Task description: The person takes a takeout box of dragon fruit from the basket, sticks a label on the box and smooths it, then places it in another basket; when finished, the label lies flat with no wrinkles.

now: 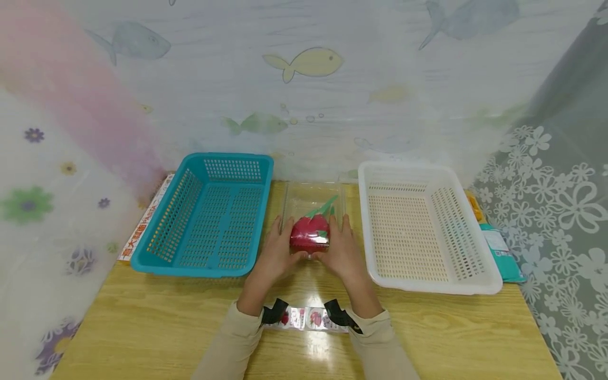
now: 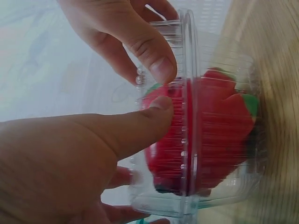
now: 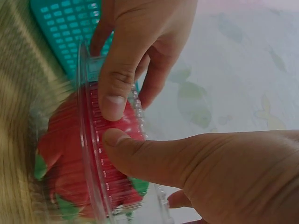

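A person's left hand (image 1: 275, 253) and right hand (image 1: 343, 253) both hold a clear plastic box (image 1: 301, 194) in the middle of the wooden table (image 1: 427, 332). The left hand is curled on the left side of the box and the right hand on the right side. The two thumbs press on the near side of the lid, and their tips are close together. Inside the box is a red toy fruit (image 1: 310, 231) with green bits, and it shows through the plastic. The box sits between a blue basket (image 1: 190, 271) on the left and a white basket (image 1: 437, 287) on the right. A strip of little pictures (image 1: 299, 318) lies on the table near the person's wrists. A blue-green packet (image 1: 504, 258) is beside the white basket, on its right. Behind it all is a pale wall sheet (image 1: 199, 100) with fish on it.
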`<state>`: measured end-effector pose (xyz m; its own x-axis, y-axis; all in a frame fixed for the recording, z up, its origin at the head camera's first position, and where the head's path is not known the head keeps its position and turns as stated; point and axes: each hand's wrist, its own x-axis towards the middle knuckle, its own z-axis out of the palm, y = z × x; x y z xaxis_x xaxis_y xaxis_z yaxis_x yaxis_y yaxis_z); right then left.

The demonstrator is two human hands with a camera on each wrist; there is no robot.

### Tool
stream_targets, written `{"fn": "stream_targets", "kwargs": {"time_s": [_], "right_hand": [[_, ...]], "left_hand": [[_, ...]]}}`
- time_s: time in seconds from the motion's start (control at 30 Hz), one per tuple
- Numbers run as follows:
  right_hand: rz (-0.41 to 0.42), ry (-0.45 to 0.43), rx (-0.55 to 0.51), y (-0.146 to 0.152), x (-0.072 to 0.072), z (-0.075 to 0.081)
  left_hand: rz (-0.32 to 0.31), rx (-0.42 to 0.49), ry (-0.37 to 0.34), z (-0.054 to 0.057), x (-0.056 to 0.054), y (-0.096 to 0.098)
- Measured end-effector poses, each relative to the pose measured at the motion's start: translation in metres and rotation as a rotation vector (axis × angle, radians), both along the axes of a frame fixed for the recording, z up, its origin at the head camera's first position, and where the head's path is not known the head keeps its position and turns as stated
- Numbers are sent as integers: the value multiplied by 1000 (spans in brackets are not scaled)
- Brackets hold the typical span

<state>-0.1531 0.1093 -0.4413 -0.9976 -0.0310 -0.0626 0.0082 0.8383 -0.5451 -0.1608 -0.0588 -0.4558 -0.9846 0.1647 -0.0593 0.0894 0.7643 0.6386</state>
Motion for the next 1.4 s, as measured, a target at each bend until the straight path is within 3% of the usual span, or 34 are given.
{"fn": "stream_targets", "kwargs": {"time_s": [0.27, 0.47, 0.67, 0.77, 1.0, 1.23, 1.4], "right_hand": [[49, 133, -16, 5, 23, 6], [62, 124, -94, 18, 46, 16], [92, 126, -181, 30, 63, 15], [110, 138, -217, 35, 71, 12], [132, 110, -281, 48, 88, 9], [193, 61, -339, 59, 95, -1], [283, 1, -364, 67, 94, -9]], "left_hand": [[15, 78, 181, 6, 16, -17], [24, 165, 277, 12, 33, -41], [-102, 217, 397, 12, 46, -67], [-178, 235, 417, 12, 52, -79], [-261, 275, 350, 9, 68, -109], [-298, 389, 61, -3, 90, -144], [-371, 449, -37, -14, 94, -156]]}}
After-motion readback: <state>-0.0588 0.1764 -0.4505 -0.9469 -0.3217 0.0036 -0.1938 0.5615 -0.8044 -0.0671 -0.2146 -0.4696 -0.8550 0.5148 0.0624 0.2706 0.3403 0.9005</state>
